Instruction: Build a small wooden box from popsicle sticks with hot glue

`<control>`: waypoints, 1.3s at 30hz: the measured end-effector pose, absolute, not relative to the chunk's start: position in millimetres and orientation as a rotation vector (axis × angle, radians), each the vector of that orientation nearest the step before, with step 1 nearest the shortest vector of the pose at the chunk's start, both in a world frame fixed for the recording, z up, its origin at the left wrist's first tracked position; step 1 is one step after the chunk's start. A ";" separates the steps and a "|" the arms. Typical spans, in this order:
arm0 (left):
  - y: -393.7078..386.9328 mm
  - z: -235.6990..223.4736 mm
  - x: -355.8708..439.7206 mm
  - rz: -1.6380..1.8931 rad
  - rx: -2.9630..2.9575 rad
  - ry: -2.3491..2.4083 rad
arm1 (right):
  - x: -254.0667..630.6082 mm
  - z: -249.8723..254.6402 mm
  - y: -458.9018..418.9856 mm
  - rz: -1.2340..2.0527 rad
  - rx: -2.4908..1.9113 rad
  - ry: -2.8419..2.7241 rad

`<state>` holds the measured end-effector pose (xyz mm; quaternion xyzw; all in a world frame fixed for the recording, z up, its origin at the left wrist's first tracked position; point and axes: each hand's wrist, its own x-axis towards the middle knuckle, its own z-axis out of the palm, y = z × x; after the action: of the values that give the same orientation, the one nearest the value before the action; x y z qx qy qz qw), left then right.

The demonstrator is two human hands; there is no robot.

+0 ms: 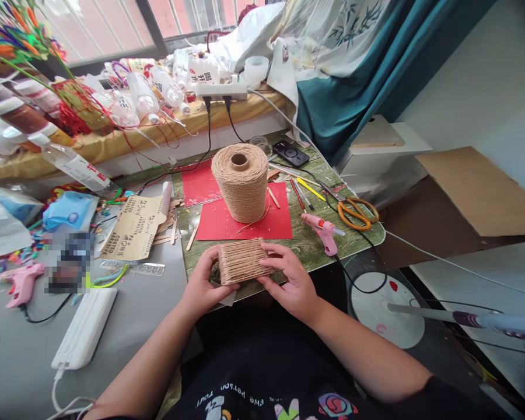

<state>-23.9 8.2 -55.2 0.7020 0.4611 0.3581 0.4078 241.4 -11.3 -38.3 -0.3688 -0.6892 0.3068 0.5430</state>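
Note:
A small flat piece wrapped in jute twine [241, 261] is held near the table's front edge. My left hand [203, 286] grips its left side, fingers curled round it. My right hand [289, 280] holds its right side, fingers pressed on the top and edge. A thin strand runs from the piece toward a big spool of jute twine [240, 182], which stands upright on red paper [227, 224] just behind my hands.
A pink glue gun [324, 231] and orange-handled scissors [356, 213] lie to the right, with pencils and a phone [291, 153] behind. Left are wooden sticks, a brown card [133, 227], a white power strip [85, 328] and another pink glue gun [21, 284]. Bottles crowd the windowsill.

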 end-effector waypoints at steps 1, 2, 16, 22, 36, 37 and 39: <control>8.2 -55.3 -23.6 0.905 1.765 1.161 | 241.8 -37.5 -11.6 0.730 -0.867 -1.634; 8.0 -55.3 -23.4 0.909 1.759 1.160 | 242.5 -37.0 -11.8 0.731 -0.862 -1.634; 7.7 -52.8 -24.7 0.935 1.872 1.224 | 245.6 -41.8 -14.6 0.638 -0.895 -1.725; 7.5 -50.7 -25.2 0.928 1.863 1.235 | 244.5 -37.6 -13.6 0.645 -0.905 -1.722; 7.0 -66.0 -31.8 0.908 1.779 1.188 | 250.0 -41.5 -10.4 0.721 -0.890 -1.667; 7.1 -66.2 -31.6 0.906 1.770 1.193 | 249.9 -41.0 -10.1 0.724 -0.885 -1.665; 7.5 -66.2 -31.0 0.904 1.760 1.203 | 249.4 -39.0 -9.6 0.744 -0.896 -1.653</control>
<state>-31.0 7.5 -66.2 0.6960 0.4760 0.3576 0.4014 249.4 -9.6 -39.0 -0.3753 -0.6927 0.3120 0.5310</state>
